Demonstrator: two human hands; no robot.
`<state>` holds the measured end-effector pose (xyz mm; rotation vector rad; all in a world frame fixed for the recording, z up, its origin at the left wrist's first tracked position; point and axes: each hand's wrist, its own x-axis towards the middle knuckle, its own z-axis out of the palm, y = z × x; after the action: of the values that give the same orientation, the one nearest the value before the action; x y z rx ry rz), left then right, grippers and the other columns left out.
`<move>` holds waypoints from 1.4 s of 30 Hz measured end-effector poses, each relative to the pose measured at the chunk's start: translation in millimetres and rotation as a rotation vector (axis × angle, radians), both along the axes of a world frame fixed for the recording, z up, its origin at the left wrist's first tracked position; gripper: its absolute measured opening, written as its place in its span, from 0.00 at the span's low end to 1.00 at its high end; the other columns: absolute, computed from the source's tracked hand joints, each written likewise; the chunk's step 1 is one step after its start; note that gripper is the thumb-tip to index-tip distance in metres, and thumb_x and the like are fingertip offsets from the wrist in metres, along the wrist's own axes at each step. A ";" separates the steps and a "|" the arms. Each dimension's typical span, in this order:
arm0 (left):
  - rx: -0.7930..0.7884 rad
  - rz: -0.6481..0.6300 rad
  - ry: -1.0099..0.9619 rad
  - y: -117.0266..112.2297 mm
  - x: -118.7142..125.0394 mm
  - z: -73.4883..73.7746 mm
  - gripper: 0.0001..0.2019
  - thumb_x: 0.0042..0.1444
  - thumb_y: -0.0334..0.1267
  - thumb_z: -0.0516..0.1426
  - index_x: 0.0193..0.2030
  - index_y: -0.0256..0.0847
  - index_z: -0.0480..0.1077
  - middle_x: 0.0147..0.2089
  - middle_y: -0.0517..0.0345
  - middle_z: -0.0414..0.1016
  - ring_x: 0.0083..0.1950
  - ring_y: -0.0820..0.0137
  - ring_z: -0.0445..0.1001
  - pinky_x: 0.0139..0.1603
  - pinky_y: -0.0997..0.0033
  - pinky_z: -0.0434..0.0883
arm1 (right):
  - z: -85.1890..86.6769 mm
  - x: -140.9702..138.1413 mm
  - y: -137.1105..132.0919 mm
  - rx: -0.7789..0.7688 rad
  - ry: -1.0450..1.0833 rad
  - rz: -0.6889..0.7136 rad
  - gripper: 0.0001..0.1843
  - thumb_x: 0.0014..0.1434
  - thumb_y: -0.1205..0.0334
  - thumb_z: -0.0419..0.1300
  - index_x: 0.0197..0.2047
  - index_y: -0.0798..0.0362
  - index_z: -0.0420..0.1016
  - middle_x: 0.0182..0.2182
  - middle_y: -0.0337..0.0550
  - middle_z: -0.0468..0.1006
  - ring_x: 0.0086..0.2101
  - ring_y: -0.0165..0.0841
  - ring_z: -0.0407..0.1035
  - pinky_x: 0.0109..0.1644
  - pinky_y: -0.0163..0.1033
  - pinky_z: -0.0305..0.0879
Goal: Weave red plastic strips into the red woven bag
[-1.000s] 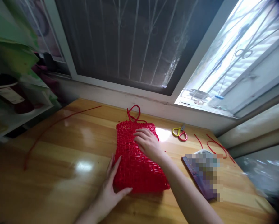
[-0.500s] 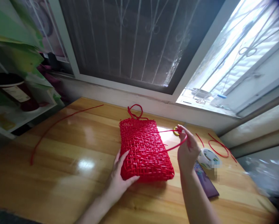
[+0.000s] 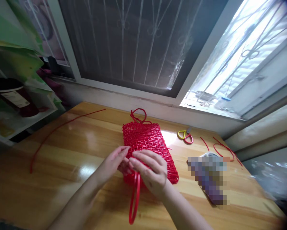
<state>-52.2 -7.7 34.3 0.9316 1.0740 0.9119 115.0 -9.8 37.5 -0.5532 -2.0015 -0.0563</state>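
Red woven bag [image 3: 144, 136], left hand [image 3: 114, 160] beside right hand [image 3: 154, 170] over it, looped strand [image 3: 137, 188] below, cannot tell either grip's closure

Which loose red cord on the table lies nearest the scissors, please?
The short straight cord, right of the scissors; the looped cord lies farther right, the long cord far left.

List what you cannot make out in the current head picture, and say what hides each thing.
In the head view:
Red woven piece, part of its near half: covered by the left hand and right hand.
Red loop, its upper ends: hidden by the hands, so which one grips it cannot be told.
Flat object at right: pixelation masks its surface.
Label on the dark red cup: too blurred to read.
Cup's left side: cut off by the left edge.
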 end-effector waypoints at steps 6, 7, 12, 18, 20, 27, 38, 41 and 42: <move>-0.032 -0.039 -0.168 8.9 13.1 0.0 0.20 0.47 0.40 0.60 0.46 0.37 0.64 0.30 0.60 0.73 0.29 0.77 0.71 0.31 0.78 0.67 | -4.1 -24.6 -15.2 -0.049 -0.113 0.194 0.12 0.61 0.67 0.50 0.44 0.52 0.73 0.41 0.42 0.77 0.45 0.30 0.68 0.50 0.36 0.68; -0.029 -0.017 -0.191 10.0 11.3 0.1 0.22 0.47 0.39 0.61 0.49 0.38 0.63 0.30 0.61 0.73 0.28 0.77 0.71 0.30 0.79 0.66 | -4.7 -25.0 -15.7 -0.062 -0.127 0.202 0.12 0.61 0.67 0.50 0.44 0.52 0.72 0.42 0.42 0.77 0.46 0.30 0.68 0.51 0.36 0.68; 0.056 0.165 -0.184 13.1 -0.2 4.6 0.24 0.49 0.40 0.59 0.53 0.41 0.60 0.29 0.64 0.73 0.18 0.82 0.65 0.19 0.83 0.62 | -11.4 -2.7 -9.5 -0.179 -0.058 0.054 0.18 0.56 0.67 0.53 0.50 0.50 0.67 0.48 0.46 0.71 0.50 0.37 0.64 0.51 0.47 0.65; 0.037 0.155 -0.173 19.4 -18.5 18.9 0.11 0.50 0.38 0.57 0.40 0.38 0.70 0.17 0.71 0.61 0.10 0.87 0.45 0.09 0.86 0.45 | -22.5 24.4 -11.4 -0.482 -0.162 -0.007 0.16 0.53 0.70 0.53 0.46 0.51 0.69 0.36 0.44 0.75 0.40 0.36 0.66 0.46 0.47 0.65; 0.012 0.069 -0.182 23.0 -21.1 23.6 0.10 0.51 0.38 0.57 0.39 0.37 0.70 0.12 0.73 0.54 0.10 0.85 0.43 0.09 0.86 0.45 | -25.5 18.7 -16.2 -0.499 -0.240 0.017 0.14 0.55 0.67 0.55 0.45 0.51 0.70 0.34 0.43 0.75 0.38 0.36 0.66 0.45 0.45 0.65; 0.059 -0.179 -0.040 25.2 -3.3 12.2 0.07 0.49 0.38 0.58 0.31 0.36 0.70 0.25 0.59 0.73 0.28 0.76 0.71 0.33 0.77 0.68 | -40.9 -8.2 -20.7 -0.478 -0.255 0.012 0.09 0.56 0.67 0.54 0.39 0.49 0.73 0.32 0.43 0.73 0.38 0.35 0.64 0.42 0.42 0.65; 0.165 -0.171 0.362 -5.4 5.8 -8.9 0.11 0.50 0.44 0.55 0.34 0.37 0.72 0.28 0.58 0.74 0.24 0.76 0.66 0.20 0.82 0.61 | -34.4 13.2 -22.4 -0.489 -0.348 0.217 0.19 0.56 0.67 0.53 0.52 0.47 0.67 0.42 0.40 0.76 0.48 0.33 0.65 0.60 0.46 0.54; 0.123 -0.165 0.439 -12.0 5.5 -13.3 0.16 0.51 0.47 0.54 0.39 0.38 0.72 0.31 0.56 0.75 0.22 0.75 0.66 0.15 0.82 0.59 | -30.4 20.4 -19.2 -0.530 -0.291 0.249 0.19 0.55 0.68 0.52 0.50 0.49 0.69 0.43 0.41 0.76 0.46 0.30 0.68 0.58 0.42 0.57; 0.100 -0.173 0.446 -13.9 5.2 -14.7 0.17 0.51 0.48 0.54 0.40 0.37 0.72 0.31 0.56 0.75 0.20 0.75 0.66 0.13 0.82 0.58 | -30.6 22.0 -18.1 -0.536 -0.272 0.258 0.19 0.54 0.69 0.52 0.49 0.49 0.69 0.42 0.41 0.76 0.45 0.30 0.68 0.57 0.41 0.60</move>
<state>-47.0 -21.5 19.6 1.3309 1.3061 0.6312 137.0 -27.8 6.9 -0.6401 -2.3464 0.6073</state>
